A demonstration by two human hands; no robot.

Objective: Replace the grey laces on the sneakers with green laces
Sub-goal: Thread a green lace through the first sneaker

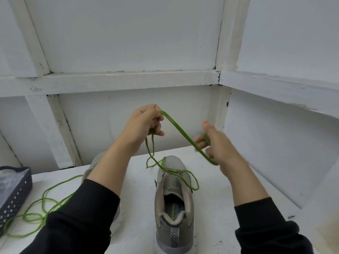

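Observation:
A grey sneaker (174, 202) stands on the white table with its heel toward me. A green lace (180, 132) runs through its eyelets and rises in a doubled strand between my hands. My left hand (145, 123) pinches the strand above the shoe's toe, and two strands hang from it down to the eyelets. My right hand (218, 143), blurred, grips the other end of the doubled strand to the right, fingers curled round it. A second grey sneaker (91, 169) lies mostly hidden behind my left forearm.
A loose green lace (45, 206) lies coiled on the table at the left. A dark woven basket (14, 197) with clear plastic inside stands at the left edge. White framed walls close in behind and to the right.

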